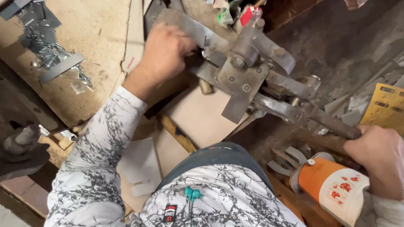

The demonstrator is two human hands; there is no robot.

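A grey metal lever shear (246, 69) stands on a wooden bench. My left hand (164, 52) is closed on a flat metal strip (185, 25) and holds it at the blades. My right hand (376, 153) grips the end of the long rusty lever handle (332, 124), which slopes down to the right from the machine. I wear a white sleeve with a grey branching pattern (101, 151).
Metal offcuts and shavings (52, 52) lie on a chipboard sheet at the upper left. Pale card pieces (200, 115) lie under the machine. An orange and white flowered cup (336, 189) stands at the lower right, and a yellow perforated strip (389, 105) lies at the right edge.
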